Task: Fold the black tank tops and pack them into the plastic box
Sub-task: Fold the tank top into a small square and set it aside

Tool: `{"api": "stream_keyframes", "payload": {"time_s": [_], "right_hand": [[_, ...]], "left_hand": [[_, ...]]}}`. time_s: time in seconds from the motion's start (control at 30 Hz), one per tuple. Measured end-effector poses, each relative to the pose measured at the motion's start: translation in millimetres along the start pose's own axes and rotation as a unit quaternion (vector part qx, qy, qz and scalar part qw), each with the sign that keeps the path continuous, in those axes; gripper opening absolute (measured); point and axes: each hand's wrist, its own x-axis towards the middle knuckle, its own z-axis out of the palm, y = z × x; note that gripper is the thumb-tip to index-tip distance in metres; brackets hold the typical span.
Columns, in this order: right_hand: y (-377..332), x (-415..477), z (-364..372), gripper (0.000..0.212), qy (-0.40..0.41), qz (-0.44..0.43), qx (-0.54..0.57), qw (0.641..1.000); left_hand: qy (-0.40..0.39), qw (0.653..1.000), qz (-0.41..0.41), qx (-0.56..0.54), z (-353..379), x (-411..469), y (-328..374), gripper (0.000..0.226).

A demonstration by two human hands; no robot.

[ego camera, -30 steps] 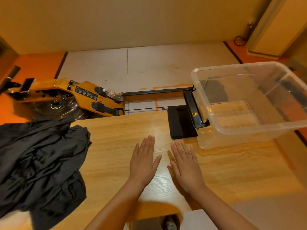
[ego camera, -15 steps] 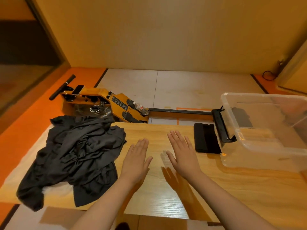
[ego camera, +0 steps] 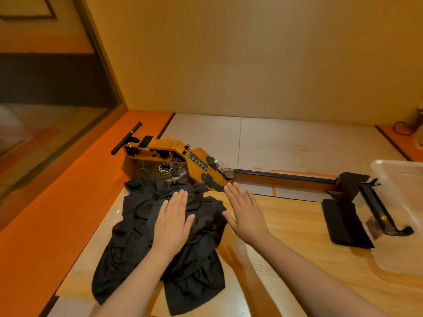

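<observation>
Head view shows two flat hands: the left hand, fingers pressed together and thumb out, lies over one crumpled heap of soft black tank tops at the wooden table's left edge, while the right hand, fingers slightly spread, is over bare wood just beside the heap. One clear, round-cornered plastic box sits at the right edge. Beyond the far edge lies one orange rowing machine, its black label too small to read.

Black tank tops lie heaped at the desk's left edge. The left hand is flat over them, the right hand just beside.
</observation>
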Motion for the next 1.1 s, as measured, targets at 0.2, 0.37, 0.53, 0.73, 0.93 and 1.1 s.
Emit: {"api": "stream_keyframes", "payload": {"time_s": [0.2,0.37,0.53,0.73,0.93,1.1], "right_hand": [[-61.2,47.9,27.1,0.081,-0.013,-0.033,0.034,0.999],[-101.5,66.8,60.5,0.086,-0.064,-0.064,0.072,0.993],[-132.9,69.2,83.7,0.084,-0.123,-0.090,0.074,0.986],[-148.3,70.1,88.2,0.046,-0.103,-0.070,0.058,0.991],[-149.6,71.4,68.2,0.041,-0.029,-0.046,0.160,0.986],[-147.8,82.3,24.9,0.026,0.020,0.002,0.242,0.970]], "left_hand": [[-0.003,0.999,-0.033,-0.009,1.6,-5.2,-75.4,0.073],[-0.021,0.997,-0.036,-0.062,19.2,-14.2,-114.6,0.084],[-0.085,0.991,-0.007,-0.103,36.6,-21.5,-129.7,0.089],[-0.108,0.976,-0.011,-0.186,46.4,-28.3,-130.1,0.067],[0.019,0.970,-0.023,-0.242,20.8,-16.0,-133.3,0.036],[-0.054,0.946,-0.039,-0.317,-18.5,5.6,-117.9,0.029]]}}
